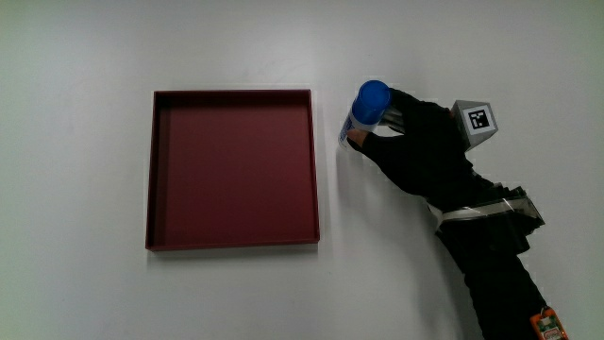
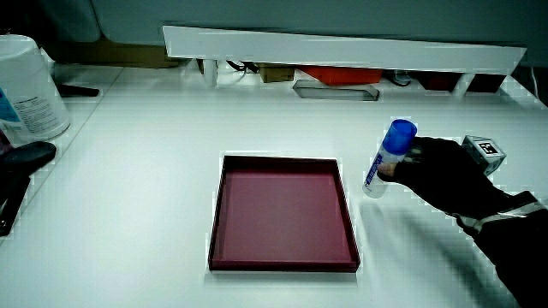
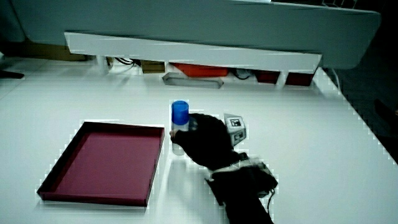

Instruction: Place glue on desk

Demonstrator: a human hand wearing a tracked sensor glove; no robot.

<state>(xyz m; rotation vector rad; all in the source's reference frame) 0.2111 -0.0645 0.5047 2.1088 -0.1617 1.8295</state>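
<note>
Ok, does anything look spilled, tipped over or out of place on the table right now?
Nothing stands out. The glue stick stands upright on the table beside the red tray, held by the hand. The tray lies flat and holds nothing.

The hand (image 1: 415, 151) grips the upright glue stick (image 1: 363, 111) just beside the red tray (image 1: 233, 170), leaving only a narrow gap of bare table (image 1: 453, 57) between them. Elsewhere round the hand, open table. The partition (image 2: 342, 51) stands well apart.
</note>
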